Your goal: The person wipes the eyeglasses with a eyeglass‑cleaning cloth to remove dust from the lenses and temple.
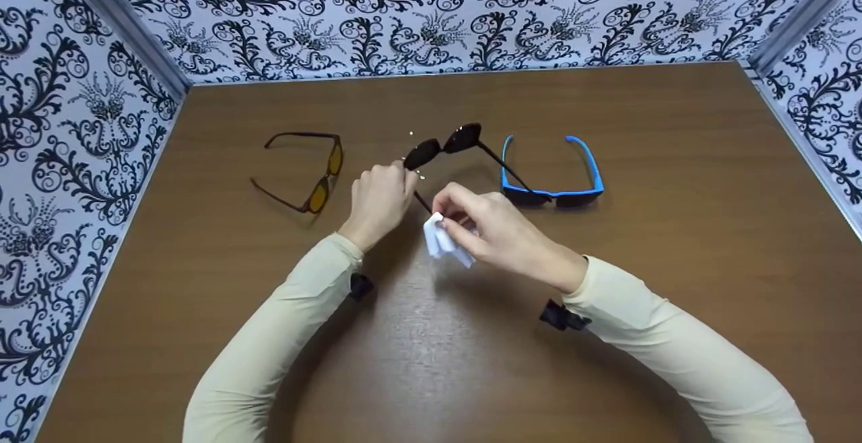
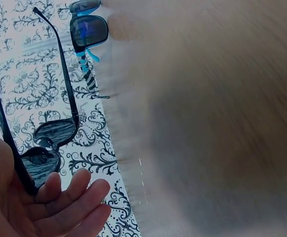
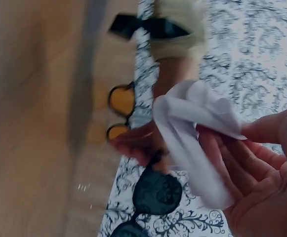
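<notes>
My left hand (image 1: 380, 197) pinches a pair of black sunglasses (image 1: 463, 137) at one lens corner, by the hinge. The sunglasses are held up above the table with both temples unfolded and pointing back toward me. In the left wrist view, the thumb and fingers (image 2: 69, 207) grip that corner of the frame. A folded white cloth (image 1: 441, 241) hangs from my right hand (image 1: 495, 227), pinched between thumb and fingers. The cloth (image 3: 180, 143) is beside the tip of the near temple; whether it touches the temple is hidden by the fingers.
Glasses with yellow lenses (image 1: 318, 195) lie unfolded on the brown table (image 1: 417, 362) at the left. Blue-framed sunglasses (image 1: 592, 163) with dark lenses lie unfolded at the right. Patterned black-and-white panels (image 1: 431, 19) stand along the table's back and sides.
</notes>
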Tool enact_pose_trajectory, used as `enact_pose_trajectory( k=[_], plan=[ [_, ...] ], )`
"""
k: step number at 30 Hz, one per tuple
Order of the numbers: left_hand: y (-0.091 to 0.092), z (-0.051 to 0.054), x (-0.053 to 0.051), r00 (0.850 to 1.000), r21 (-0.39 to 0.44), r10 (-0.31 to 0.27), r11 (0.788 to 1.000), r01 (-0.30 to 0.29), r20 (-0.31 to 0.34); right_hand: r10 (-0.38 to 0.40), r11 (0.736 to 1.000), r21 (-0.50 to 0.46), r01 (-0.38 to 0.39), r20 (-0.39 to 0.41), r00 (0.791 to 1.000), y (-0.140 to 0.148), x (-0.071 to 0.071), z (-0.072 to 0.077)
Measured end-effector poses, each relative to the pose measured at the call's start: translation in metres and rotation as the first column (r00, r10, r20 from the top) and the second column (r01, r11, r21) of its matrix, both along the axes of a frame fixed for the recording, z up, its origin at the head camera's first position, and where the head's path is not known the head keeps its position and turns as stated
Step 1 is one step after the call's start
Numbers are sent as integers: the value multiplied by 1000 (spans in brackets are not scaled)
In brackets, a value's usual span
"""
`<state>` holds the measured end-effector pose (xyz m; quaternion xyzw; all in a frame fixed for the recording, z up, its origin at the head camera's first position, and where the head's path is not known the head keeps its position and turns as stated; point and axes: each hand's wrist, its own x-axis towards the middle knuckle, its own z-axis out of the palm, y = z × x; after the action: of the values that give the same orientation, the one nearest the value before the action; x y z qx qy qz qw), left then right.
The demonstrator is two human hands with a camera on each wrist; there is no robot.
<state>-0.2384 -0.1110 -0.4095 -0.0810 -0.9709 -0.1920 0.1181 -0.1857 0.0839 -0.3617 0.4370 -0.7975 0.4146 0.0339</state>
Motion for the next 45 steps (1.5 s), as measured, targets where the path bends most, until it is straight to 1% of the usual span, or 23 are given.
enact_pose_trajectory(
  k=[2,4,8,11,15,17,21,26,28,31,35,37,40,45],
  plan=[
    [1,0,1,1000,-8,-5,1000,5,-4,-42,996,73,48,-78,996,-1,-3,-3],
    [2,1,2,1000,-17,-9,1000,9,-3,-67,988,127,85,-143,987,-1,-6,-5],
    [5,3,5,1000,-27,-19,999,19,-5,-87,975,175,134,-249,965,-4,-9,-7],
    [8,5,8,999,-10,-40,999,40,-1,-103,970,177,165,-314,944,-7,-12,-7],
    [11,7,11,997,6,-71,997,71,-13,-151,967,138,214,-367,918,-10,-18,-10],
    [12,8,12,996,8,-84,996,85,-23,-181,965,110,238,-378,908,-10,-21,-11],
    [15,9,14,994,31,-106,994,107,-21,-221,963,60,262,-377,899,-10,-25,-13],
    [16,9,15,992,68,-129,989,129,-14,-217,965,55,255,-372,902,-8,-26,-13],
    [16,10,15,990,68,-137,988,138,-17,-196,969,71,239,-377,905,-6,-25,-13],
    [14,11,14,991,58,-135,989,136,-12,-141,976,97,194,-398,907,0,-23,-14],
    [8,10,11,994,73,-105,992,104,22,-61,983,131,129,-432,900,10,-19,-17],
    [4,10,9,994,94,-93,992,89,49,-37,983,143,112,-446,894,17,-17,-18],
    [-1,10,6,993,138,-79,988,67,83,-22,984,145,100,-465,885,27,-15,-20],
    [-12,12,2,990,241,-64,970,31,129,-32,989,114,98,-478,878,46,-15,-19]
  ],
)
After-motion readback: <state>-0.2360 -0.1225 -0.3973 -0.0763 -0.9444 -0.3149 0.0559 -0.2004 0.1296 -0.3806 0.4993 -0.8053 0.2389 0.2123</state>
